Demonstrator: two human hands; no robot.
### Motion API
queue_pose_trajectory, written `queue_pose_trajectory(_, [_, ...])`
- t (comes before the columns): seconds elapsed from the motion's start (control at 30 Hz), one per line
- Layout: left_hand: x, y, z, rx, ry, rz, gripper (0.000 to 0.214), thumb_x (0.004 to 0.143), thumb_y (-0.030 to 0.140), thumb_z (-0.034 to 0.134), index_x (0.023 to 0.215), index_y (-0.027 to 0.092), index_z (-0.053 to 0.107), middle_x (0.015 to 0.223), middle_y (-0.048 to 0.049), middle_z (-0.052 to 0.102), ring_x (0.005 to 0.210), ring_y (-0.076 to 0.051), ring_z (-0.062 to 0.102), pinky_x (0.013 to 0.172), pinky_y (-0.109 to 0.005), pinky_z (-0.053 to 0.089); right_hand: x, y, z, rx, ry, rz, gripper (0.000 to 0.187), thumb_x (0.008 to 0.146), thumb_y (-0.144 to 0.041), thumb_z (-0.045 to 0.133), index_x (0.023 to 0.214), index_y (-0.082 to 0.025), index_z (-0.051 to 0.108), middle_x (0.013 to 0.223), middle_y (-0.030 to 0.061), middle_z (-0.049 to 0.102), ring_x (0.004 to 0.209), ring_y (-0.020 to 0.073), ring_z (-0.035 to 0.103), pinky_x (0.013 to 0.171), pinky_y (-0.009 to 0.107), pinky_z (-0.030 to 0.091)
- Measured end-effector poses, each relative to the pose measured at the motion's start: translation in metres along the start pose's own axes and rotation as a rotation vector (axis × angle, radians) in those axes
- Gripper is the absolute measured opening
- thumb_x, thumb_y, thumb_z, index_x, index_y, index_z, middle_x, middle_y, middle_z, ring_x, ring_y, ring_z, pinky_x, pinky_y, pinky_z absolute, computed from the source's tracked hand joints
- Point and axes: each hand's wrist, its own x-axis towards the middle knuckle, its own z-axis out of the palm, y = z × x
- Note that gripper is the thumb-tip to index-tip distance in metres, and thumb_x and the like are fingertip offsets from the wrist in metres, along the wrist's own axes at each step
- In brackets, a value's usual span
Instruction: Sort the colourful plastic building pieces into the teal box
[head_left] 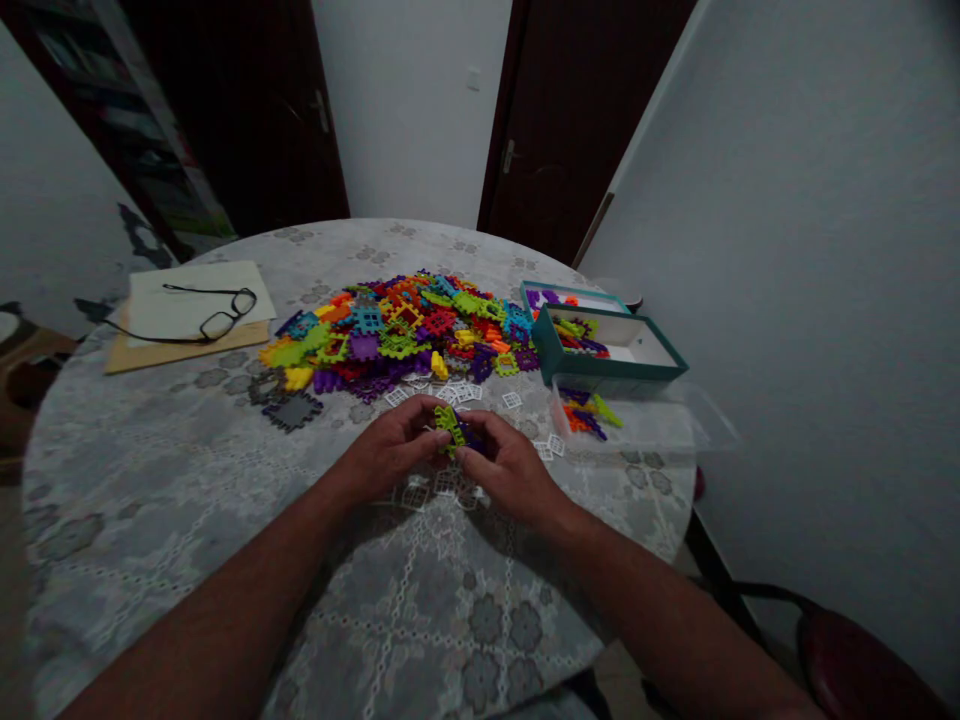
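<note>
Head view, and pinching 2 toothed pieces just above the tablecloth (367, 625)!
Gripping a green piece (450, 430) with the left hand (397, 447), fingertips drawn nearly together; steadying a purple piece (472, 438) with the right hand (511, 467), curled just as close and partly covering it. Can't tell whether locked together or merely touching. Could lose either with a careless twist, perhaps dropping it among the white squares (445, 484) beneath. Might jam or bend teeth, too, if pushed at a slant.
</note>
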Motion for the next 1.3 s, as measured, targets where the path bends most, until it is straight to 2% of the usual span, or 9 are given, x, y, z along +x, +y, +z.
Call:
queue_pose_trajectory(0.17, [-0.002,0.000,0.001,0.073,-0.010,-0.003,0.046,0.093,0.046,0.079,0.129,0.023,0.063,0.104,-0.0047,0.073,0.080,-0.020,0.074,0.075,-0.038,0.061,0.006,-0.009,-0.031,-0.113,0.084,-0.034,0.035,0.095,-0.031,0.068,0.129,-0.024,0.072,0.112,0.0043,0.077,0.097,0.0214,0.071,0.092,0.039,0.058])
queue_pose_trajectory(0.4, [-0.001,0.001,-0.018,0.394,0.180,0.072,0.036,0.096,0.048,0.073,0.126,0.027,0.068,0.097,-0.0052,0.074,0.081,-0.022,0.072,0.076,-0.040,0.059,0.009,0.010,-0.148,-0.839,0.627,-0.097,0.038,0.090,-0.030,0.058,0.122,-0.017,0.073,0.118,0.0172,0.075,0.107,0.0318,0.068,0.103,0.051,0.053])
queue_pose_trajectory(0.53, [-0.001,0.006,-0.025,0.503,0.225,0.095,0.030,0.098,0.046,0.068,0.123,0.029,0.070,0.107,-0.0076,0.077,0.092,-0.025,0.073,0.083,-0.043,0.060,0.007,0.028,-0.172,-1.088,0.804,-0.152,0.037,0.090,-0.027,0.056,0.122,-0.015,0.070,0.117,0.0203,0.072,0.115,0.0360,0.064,0.105,0.057,0.049])
queue_pose_trajectory(0.63, [-0.004,0.019,-0.025,0.677,0.143,0.126,0.031,0.099,0.044,0.065,0.125,0.028,0.069,0.119,-0.0106,0.077,0.105,-0.028,0.074,0.093,-0.046,0.060,-0.001,0.017,-0.150,-1.032,0.762,-0.284,0.035,0.096,-0.026,0.056,0.127,-0.017,0.068,0.126,0.0192,0.071,0.122,0.0349,0.063,0.111,0.058,0.048])
queue_pose_trajectory(0.77, [-0.024,0.031,-0.018,0.939,-0.013,0.165,0.048,0.099,0.046,0.067,0.143,0.027,0.064,0.146,-0.0134,0.070,0.130,-0.033,0.068,0.112,-0.052,0.053,-0.033,0.001,-0.087,-0.808,0.299,-0.379,0.033,0.105,-0.029,0.055,0.134,-0.022,0.067,0.135,0.0164,0.071,0.129,0.0314,0.065,0.116,0.055,0.051])
queue_pose_trajectory(0.87, [-0.048,0.021,-0.012,1.075,-0.030,0.184,0.070,0.094,0.049,0.076,0.157,0.029,0.055,0.164,-0.0153,0.056,0.154,-0.037,0.050,0.125,-0.054,0.042,-0.064,0.009,-0.046,-0.829,0.067,-0.276,0.051,0.102,-0.035,0.065,0.152,-0.026,0.059,0.164,0.0178,0.052,0.154,0.0388,0.047,0.125,0.064,0.042])
queue_pose_trajectory(0.97, [-0.069,-0.003,-0.009,1.210,0.032,0.126,0.095,0.082,0.058,0.087,0.164,0.029,0.049,0.175,-0.0188,0.043,0.163,-0.045,0.034,0.129,-0.063,0.033,-0.080,0.027,-0.025,-0.907,0.024,-0.143,0.067,0.097,-0.043,0.074,0.159,-0.029,0.054,0.176,0.0174,0.038,0.163,0.0467,0.031,0.127,0.072,0.032])
queue_pose_trajectory(1.07, [-0.078,-0.024,-0.006,1.275,0.075,0.091,0.102,0.081,0.068,0.084,0.166,0.025,0.048,0.175,-0.0226,0.041,0.164,-0.048,0.031,0.130,-0.065,0.029,-0.076,0.037,-0.018,-0.951,0.039,-0.038,0.069,0.098,-0.048,0.072,0.161,-0.026,0.053,0.176,0.0216,0.037,0.163,0.0515,0.028,0.125,0.080,0.026])
queue_pose_trajectory(1.3, [-0.057,-0.037,0.000,1.345,0.207,0.117,0.094,0.088,0.071,0.076,0.162,0.020,0.051,0.171,-0.0246,0.046,0.161,-0.046,0.036,0.131,-0.063,0.027,-0.039,0.030,0.009,-0.912,-0.019,-0.055,0.062,0.104,-0.045,0.065,0.160,-0.021,0.055,0.174,0.0239,0.039,0.163,0.0500,0.030,0.125,0.082,0.020])
